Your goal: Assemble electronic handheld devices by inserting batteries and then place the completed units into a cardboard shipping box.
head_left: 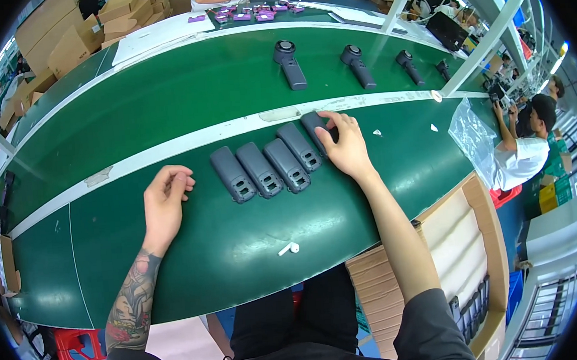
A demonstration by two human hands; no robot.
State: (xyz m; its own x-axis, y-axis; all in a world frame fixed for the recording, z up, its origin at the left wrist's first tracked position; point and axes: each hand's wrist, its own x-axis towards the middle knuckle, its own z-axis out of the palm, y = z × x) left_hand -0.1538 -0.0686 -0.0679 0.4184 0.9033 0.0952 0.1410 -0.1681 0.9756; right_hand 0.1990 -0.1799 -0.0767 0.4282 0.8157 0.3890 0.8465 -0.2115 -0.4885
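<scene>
The right hand (345,142) reaches forward with its forearm slanting up and leftward, palm turned down over the green bench (194,267). Its thumb and fingers pinch the end casing (313,123), which lies at the right end of a row of dark casings (259,165), just beside its neighbour. The left hand (164,205) lies left of the row, apart from it, forearm angled up from the lower edge. Its fingers bend loosely inward toward the thumb; whether the tips meet cannot be told. A white earbud (288,248) lies nearer the bench's front edge.
</scene>
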